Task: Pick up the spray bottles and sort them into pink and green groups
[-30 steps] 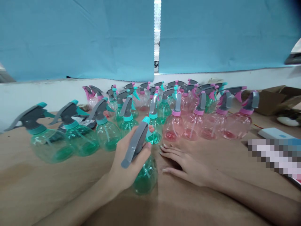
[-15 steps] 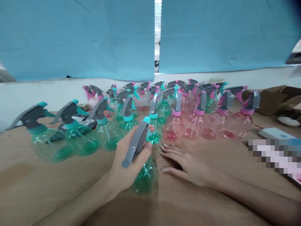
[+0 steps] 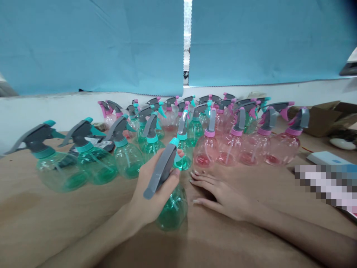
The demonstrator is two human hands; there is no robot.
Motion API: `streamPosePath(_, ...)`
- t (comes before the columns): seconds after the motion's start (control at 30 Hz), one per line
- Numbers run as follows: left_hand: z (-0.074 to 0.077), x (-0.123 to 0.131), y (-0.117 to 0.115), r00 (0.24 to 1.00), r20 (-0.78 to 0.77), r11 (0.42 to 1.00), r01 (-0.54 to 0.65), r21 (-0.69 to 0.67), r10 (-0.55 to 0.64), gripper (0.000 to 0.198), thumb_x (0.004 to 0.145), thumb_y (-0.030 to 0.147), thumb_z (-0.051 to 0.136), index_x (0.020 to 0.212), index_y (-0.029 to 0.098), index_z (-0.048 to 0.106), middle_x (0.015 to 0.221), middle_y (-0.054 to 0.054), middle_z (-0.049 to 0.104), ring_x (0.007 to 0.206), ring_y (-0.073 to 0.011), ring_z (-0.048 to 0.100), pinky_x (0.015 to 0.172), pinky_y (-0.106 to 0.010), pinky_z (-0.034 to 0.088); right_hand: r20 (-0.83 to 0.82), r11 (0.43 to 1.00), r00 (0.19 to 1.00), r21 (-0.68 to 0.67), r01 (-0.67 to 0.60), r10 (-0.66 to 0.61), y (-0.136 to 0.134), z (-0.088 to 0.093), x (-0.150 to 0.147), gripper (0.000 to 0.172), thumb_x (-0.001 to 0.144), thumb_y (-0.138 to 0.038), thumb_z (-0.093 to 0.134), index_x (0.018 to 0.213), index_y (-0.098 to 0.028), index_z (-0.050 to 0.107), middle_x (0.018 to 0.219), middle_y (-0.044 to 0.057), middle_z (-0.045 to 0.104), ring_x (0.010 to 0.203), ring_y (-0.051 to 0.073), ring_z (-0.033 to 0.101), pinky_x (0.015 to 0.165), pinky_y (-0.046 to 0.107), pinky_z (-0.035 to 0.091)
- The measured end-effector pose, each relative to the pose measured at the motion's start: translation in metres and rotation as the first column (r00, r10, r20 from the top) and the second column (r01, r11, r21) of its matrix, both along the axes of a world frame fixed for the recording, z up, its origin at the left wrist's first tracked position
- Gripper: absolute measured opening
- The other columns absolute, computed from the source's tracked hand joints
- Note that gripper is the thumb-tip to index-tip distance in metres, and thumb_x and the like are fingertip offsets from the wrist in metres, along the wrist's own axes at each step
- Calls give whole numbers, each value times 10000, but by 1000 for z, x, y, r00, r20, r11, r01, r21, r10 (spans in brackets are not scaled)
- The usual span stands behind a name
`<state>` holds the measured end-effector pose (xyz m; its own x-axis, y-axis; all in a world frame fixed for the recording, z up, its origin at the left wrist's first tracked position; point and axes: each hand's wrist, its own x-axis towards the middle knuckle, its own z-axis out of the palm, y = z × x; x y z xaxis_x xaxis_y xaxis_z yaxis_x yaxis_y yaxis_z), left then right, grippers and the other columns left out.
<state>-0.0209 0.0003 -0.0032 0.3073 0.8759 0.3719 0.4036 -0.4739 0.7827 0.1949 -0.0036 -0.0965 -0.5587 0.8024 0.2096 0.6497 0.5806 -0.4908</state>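
My left hand (image 3: 152, 186) is wrapped round the neck of a green spray bottle (image 3: 173, 212) with a grey trigger head, standing upright at the near middle of the table. Its trigger is mostly hidden by my fingers. To the right, my right hand (image 3: 220, 195) lies palm down on the wooden table (image 3: 231, 242), fingers spread, apart from any bottle. A row of green spray bottles (image 3: 97, 167) stands ahead and to the left. Beyond my right hand, pink spray bottles (image 3: 231, 149) continue that row.
Several more green and pink spray bottles (image 3: 195, 128) crowd behind the front row. On the right are a cardboard box (image 3: 323, 119), a white oval object (image 3: 342, 143) and a white-and-blue box (image 3: 329, 159). A blue curtain (image 3: 92, 44) hangs along the back.
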Motion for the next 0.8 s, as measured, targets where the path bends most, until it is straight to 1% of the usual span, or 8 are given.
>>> streamPosePath(0.17, -1, -2, 0, 999, 30, 1000, 31, 3, -31, 142, 767, 189, 505, 881, 264, 545, 615, 47, 505, 521, -149, 474, 528, -288, 385, 37, 1000, 999, -8, -4, 4, 0, 0, 0, 602, 897, -552, 449, 1381, -196, 419, 1432, 85, 432, 1332, 250, 363, 1095, 464, 312)
streamPosePath(0.27, 4, -3, 0, 999, 18, 999, 47, 2, -47, 97, 740, 192, 503, 818, 248, 518, 629, 40, 506, 531, -150, 468, 537, -292, 385, 49, 1000, 999, -14, 0, 1, 0, 1, 0, 611, 901, -557, 435, 1390, -191, 405, 1441, 81, 419, 1339, 242, 350, 1104, 462, 298)
streamPosePath(0.37, 9, -4, -1, 999, -19, 999, 48, -4, -48, 73, 715, 203, 507, 775, 245, 503, 601, 33, 500, 545, -165, 488, 530, -298, 383, 43, 1000, 999, -11, 6, -5, -1, 1, -1, 604, 901, -555, 438, 1392, -205, 402, 1435, 77, 429, 1336, 243, 356, 1102, 467, 299)
streamPosePath(0.5, 6, -4, -1, 999, -4, 998, 54, -10, -54, 92, 744, 226, 505, 827, 261, 525, 632, 20, 532, 544, -171, 494, 531, -310, 399, 10, 1000, 1000, -10, 2, -2, -1, 3, -1, 585, 897, -542, 461, 1383, -218, 417, 1419, 80, 450, 1329, 250, 368, 1092, 476, 310)
streamPosePath(0.63, 2, -1, -2, 1000, 3, 1000, 6, -6, -6, 215, 765, 211, 507, 964, 281, 549, 629, 34, 526, 517, -158, 482, 505, -296, 415, 9, 1000, 1000, -8, 0, 0, 0, 2, 0, 582, 897, -539, 461, 1375, -209, 427, 1413, 84, 458, 1327, 251, 372, 1087, 473, 319)
streamPosePath(0.67, 1, -1, -2, 1000, -3, 1000, -14, 7, 14, 196, 770, 220, 512, 953, 280, 548, 633, 34, 527, 523, -157, 486, 499, -290, 417, 4, 1000, 1000, -4, -2, 2, 0, 1, 0, 577, 897, -535, 466, 1374, -213, 429, 1410, 82, 461, 1325, 252, 375, 1086, 472, 320)
streamPosePath(0.77, -2, -1, -2, 998, -16, 996, -60, 62, 61, 59, 799, 280, 525, 851, 263, 545, 644, 26, 528, 546, -154, 501, 490, -273, 430, -13, 1000, 1000, 8, -8, 8, 1, -2, 1, 569, 895, -523, 480, 1376, -224, 427, 1406, 83, 467, 1322, 258, 379, 1082, 475, 324)
streamPosePath(0.8, -4, -1, -2, 997, -18, 995, -71, 76, 72, 57, 811, 299, 525, 842, 259, 552, 647, 23, 529, 552, -152, 505, 493, -269, 437, -15, 1000, 1000, 9, -9, 9, 1, -2, 1, 571, 895, -523, 481, 1377, -222, 427, 1406, 85, 467, 1322, 260, 378, 1081, 475, 325)
